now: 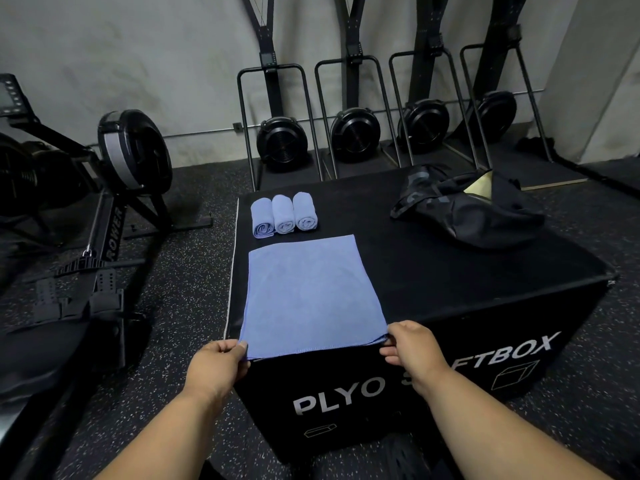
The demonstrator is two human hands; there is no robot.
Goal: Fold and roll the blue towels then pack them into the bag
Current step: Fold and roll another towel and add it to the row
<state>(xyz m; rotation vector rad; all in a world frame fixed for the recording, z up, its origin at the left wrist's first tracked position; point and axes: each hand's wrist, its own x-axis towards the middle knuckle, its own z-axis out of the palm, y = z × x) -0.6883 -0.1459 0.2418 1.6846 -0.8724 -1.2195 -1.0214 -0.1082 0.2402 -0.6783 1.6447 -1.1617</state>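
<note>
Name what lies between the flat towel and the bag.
Head view: only bare box top separates the flat towel from the bag.

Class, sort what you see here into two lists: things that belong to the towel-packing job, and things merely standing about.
Part of the job:
flat blue towel, near corners pinched by left hand and right hand
three rolled towels
black bag
plyo box as work surface

Standing about:
rowing machine
ski machines along the wall
</note>
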